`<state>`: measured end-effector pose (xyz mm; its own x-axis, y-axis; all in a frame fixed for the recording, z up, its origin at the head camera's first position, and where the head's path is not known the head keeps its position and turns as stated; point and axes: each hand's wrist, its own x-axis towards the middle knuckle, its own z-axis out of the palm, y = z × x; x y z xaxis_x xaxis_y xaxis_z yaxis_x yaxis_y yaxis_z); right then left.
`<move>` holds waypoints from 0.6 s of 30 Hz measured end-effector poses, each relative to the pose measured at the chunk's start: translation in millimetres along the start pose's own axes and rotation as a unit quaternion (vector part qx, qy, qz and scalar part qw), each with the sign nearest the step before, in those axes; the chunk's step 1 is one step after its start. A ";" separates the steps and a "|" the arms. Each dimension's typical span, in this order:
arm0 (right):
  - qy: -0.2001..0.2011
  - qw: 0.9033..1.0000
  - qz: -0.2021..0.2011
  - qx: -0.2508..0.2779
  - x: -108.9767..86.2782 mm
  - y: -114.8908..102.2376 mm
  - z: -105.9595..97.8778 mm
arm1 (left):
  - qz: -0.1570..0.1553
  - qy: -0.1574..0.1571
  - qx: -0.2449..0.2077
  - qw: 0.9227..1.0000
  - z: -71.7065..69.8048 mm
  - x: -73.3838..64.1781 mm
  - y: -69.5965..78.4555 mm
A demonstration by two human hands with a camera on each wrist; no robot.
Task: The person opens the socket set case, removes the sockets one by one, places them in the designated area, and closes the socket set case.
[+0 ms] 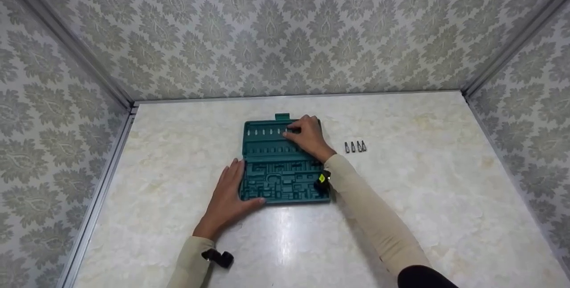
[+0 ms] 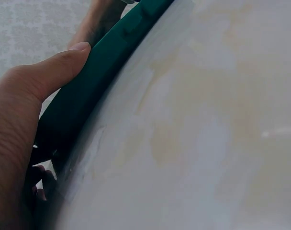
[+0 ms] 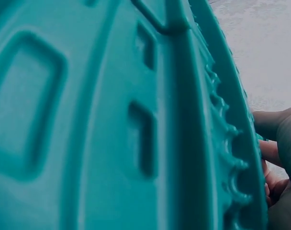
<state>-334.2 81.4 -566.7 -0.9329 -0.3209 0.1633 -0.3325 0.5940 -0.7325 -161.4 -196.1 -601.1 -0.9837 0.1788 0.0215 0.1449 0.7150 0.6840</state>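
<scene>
Now, in the middle of the head view, a green case (image 1: 276, 142) lies open on the surface (image 1: 445, 190). The right hand's (image 1: 308, 134) grip pinches a small bit (image 1: 286, 131) in the top row. The left hand (image 1: 229, 190) is spread along the case's left edge. Only this view shows four dark bits (image 1: 353, 147), right of center. The left wrist view shows the outer wall (image 2: 83, 98); the right wrist view shows bumpy notches (image 3: 234, 160) up close.
</scene>
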 end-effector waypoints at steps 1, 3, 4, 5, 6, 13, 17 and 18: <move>0.000 1.000 0.004 0.000 -0.4 -0.3 -0.1 | 0.000 0.001 -0.001 1.000 0.0 0.0 0.3; 0.002 1.000 0.011 0.002 -0.9 -0.5 0.4 | 0.001 0.001 0.001 1.000 0.3 0.1 0.7; 0.002 1.000 0.013 0.002 -1.2 -0.7 1.0 | -0.001 0.001 0.002 1.000 0.5 -0.3 0.5; 0.003 1.000 0.017 0.002 -1.6 -1.1 1.5 | -0.002 0.001 0.002 1.000 0.8 -0.5 0.2; 0.003 1.000 0.023 0.004 -2.1 -1.4 1.9 | -0.003 0.000 0.001 1.000 1.1 -0.8 0.0; -0.001 0.999 0.050 0.011 -3.4 -4.1 2.8 | -0.007 -0.002 0.002 1.000 0.9 -2.0 -0.1; -0.006 0.999 0.053 0.004 -0.8 -5.2 1.8 | -0.010 -0.003 0.001 1.000 -0.7 -1.1 2.4; -0.009 0.998 0.054 0.006 0.0 -5.6 1.2 | -0.012 -0.004 0.001 1.000 -1.2 -0.9 3.0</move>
<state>-332.2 77.2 -563.4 -0.9609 -0.2676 0.0708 -0.2275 0.6176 -0.7529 -160.2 -195.0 -598.2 -0.9858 0.1682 -0.0007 0.1225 0.7207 0.6824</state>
